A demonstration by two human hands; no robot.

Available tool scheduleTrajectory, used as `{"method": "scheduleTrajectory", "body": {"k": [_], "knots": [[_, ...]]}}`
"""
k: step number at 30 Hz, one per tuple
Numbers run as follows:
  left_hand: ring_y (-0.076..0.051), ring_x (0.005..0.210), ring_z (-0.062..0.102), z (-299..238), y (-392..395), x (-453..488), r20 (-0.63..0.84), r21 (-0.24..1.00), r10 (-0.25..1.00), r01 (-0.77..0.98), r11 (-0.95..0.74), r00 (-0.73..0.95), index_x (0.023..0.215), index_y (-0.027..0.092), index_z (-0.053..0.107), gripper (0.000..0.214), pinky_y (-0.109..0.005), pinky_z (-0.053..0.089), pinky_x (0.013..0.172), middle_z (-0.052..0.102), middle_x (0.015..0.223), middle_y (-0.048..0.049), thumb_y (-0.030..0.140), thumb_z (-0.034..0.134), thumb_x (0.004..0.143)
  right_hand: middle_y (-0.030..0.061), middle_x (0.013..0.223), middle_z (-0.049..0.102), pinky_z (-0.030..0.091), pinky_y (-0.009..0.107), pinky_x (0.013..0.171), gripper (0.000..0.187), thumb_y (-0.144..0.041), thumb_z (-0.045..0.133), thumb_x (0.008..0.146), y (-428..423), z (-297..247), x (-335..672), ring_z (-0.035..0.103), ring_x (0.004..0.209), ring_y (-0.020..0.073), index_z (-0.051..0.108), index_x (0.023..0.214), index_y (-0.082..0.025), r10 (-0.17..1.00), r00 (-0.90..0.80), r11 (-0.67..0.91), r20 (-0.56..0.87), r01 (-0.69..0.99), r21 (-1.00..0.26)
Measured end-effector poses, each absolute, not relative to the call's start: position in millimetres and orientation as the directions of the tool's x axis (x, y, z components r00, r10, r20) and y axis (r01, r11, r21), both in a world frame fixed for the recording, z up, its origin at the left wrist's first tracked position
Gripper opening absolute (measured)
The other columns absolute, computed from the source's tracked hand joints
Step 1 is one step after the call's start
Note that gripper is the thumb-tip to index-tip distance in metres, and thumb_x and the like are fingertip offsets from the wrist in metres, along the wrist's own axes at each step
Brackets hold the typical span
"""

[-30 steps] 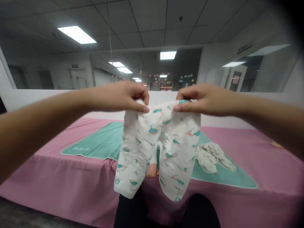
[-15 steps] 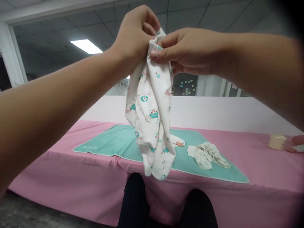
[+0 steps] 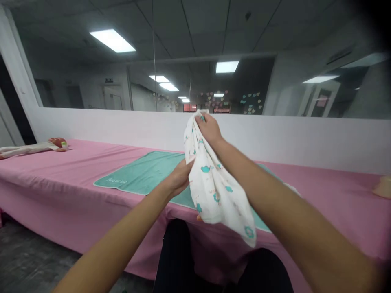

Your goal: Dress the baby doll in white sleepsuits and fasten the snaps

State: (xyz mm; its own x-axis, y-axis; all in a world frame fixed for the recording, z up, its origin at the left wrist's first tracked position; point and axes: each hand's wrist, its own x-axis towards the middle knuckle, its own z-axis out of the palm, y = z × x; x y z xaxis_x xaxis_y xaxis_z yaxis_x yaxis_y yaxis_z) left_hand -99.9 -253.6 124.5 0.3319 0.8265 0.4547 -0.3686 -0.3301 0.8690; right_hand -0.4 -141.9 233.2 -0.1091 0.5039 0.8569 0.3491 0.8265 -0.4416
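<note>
A white baby garment with teal prints point(image 3: 218, 191) hangs folded lengthwise in front of me, over the table's near edge. My right hand point(image 3: 209, 128) is shut on its top end, pinching the gathered cloth. Lower down, my left hand point(image 3: 179, 178) touches the garment's left edge, its fingertips hidden behind the cloth. A teal mat point(image 3: 137, 173) lies on the pink-covered table point(image 3: 76, 162) beyond the garment, which hides its middle. A small orange bit point(image 3: 199, 217) shows under the garment's edge.
A baby doll in white point(image 3: 32, 148) lies at the table's far left. A cream object point(image 3: 383, 187) sits at the right edge, and white cloth point(image 3: 290, 187) peeks past my right forearm. A white wall point(image 3: 195, 126) with glass above stands behind the table.
My left hand has dropped from the garment's top to its side, while my right hand stays on top. The garment hangs slantwise, and the view has swung up and left, showing the doll.
</note>
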Motion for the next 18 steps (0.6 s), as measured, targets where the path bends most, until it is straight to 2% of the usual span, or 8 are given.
{"method": "scheduleTrajectory", "body": {"k": [2,4,6,8,12,14,16,18], "knots": [[-0.028,0.099,0.059,89,-223,-108,0.404,0.889,0.883,-0.332,-0.316,0.239,0.119,0.015,0.053,0.051,-0.038,0.047,0.084,0.065,0.109,-0.0115,0.034,0.064,0.073,0.0112,0.116,0.058,0.034,0.038,0.099,0.030,-0.028,0.039,0.088,-97,170,-9,0.049,0.112,0.0220,0.057,0.108,-0.013,0.663,-0.061,0.671,0.746,0.490,-0.556],[-0.028,0.098,0.059,53,-192,-125,0.305,0.943,0.949,-0.168,-0.288,0.081,0.120,0.015,0.052,0.049,-0.037,0.046,0.082,0.064,0.111,-0.0113,0.033,0.061,0.074,0.0095,0.120,0.056,0.036,0.034,0.097,0.032,-0.022,0.034,0.088,-64,103,-10,0.048,0.114,0.0199,0.057,0.110,-0.017,0.774,-0.284,0.588,0.566,0.653,-0.477],[-0.028,0.095,0.060,19,-163,-148,0.151,0.976,0.976,0.178,-0.122,-0.159,0.114,0.013,0.054,0.045,-0.037,0.045,0.080,0.065,0.105,-0.0125,0.030,0.060,0.073,0.0076,0.104,0.065,0.041,0.030,0.088,0.025,-0.015,0.043,0.081,-45,45,-5,0.056,0.100,0.0196,0.065,0.092,-0.018,0.810,-0.386,0.573,0.441,0.679,-0.459],[-0.029,0.092,0.060,-10,-138,-168,0.087,0.867,0.964,0.495,0.052,-0.252,0.108,0.011,0.056,0.044,-0.037,0.044,0.080,0.065,0.100,-0.0136,0.027,0.063,0.067,0.0076,0.088,0.068,0.042,0.030,0.081,0.021,-0.009,0.047,0.074,-35,6,4,0.059,0.086,0.0202,0.066,0.075,-0.017,0.827,-0.431,0.558,0.361,0.702,-0.442],[-0.022,0.095,0.059,-32,-101,-179,0.153,0.746,0.975,0.666,-0.009,-0.159,0.123,0.017,0.045,0.054,-0.032,0.042,0.084,0.061,0.111,-0.0088,0.017,0.053,0.070,0.0036,0.092,0.067,0.038,0.029,0.085,0.025,-0.009,0.045,0.076,-15,-8,30,0.055,0.092,0.0180,0.066,0.081,-0.020,0.766,-0.526,0.640,0.369,0.671,-0.374],[-0.021,0.103,0.055,-28,-90,-168,0.213,0.711,0.976,0.693,-0.123,-0.045,0.117,0.019,0.052,0.049,-0.030,0.039,0.089,0.059,0.115,-0.0072,0.011,0.050,0.068,0.0031,0.098,0.066,0.036,0.029,0.087,0.024,-0.014,0.044,0.079,0,6,49,0.053,0.096,0.0174,0.064,0.089,-0.021,0.728,-0.521,0.674,0.445,0.664,-0.325],[-0.022,0.101,0.054,-20,-83,-153,0.188,0.726,0.974,0.651,-0.222,0.124,0.102,0.019,0.062,0.036,-0.029,0.040,0.087,0.062,0.108,-0.0052,0.012,0.051,0.068,0.0044,0.097,0.065,0.037,0.029,0.084,0.021,-0.019,0.042,0.082,17,19,74,0.053,0.094,0.0175,0.062,0.088,-0.020,0.765,-0.392,0.600,0.512,0.722,-0.344],[-0.021,0.085,0.058,-13,-78,-142,0.057,0.809,0.945,0.540,-0.232,0.321,0.091,0.019,0.066,0.022,-0.028,0.043,0.074,0.065,0.092,-0.0034,0.024,0.054,0.073,0.0041,0.082,0.064,0.039,0.028,0.073,0.024,-0.030,0.040,0.085,31,25,104,0.055,0.078,0.0170,0.059,0.076,-0.020,0.857,-0.163,0.407,0.488,0.795,-0.450]]}}
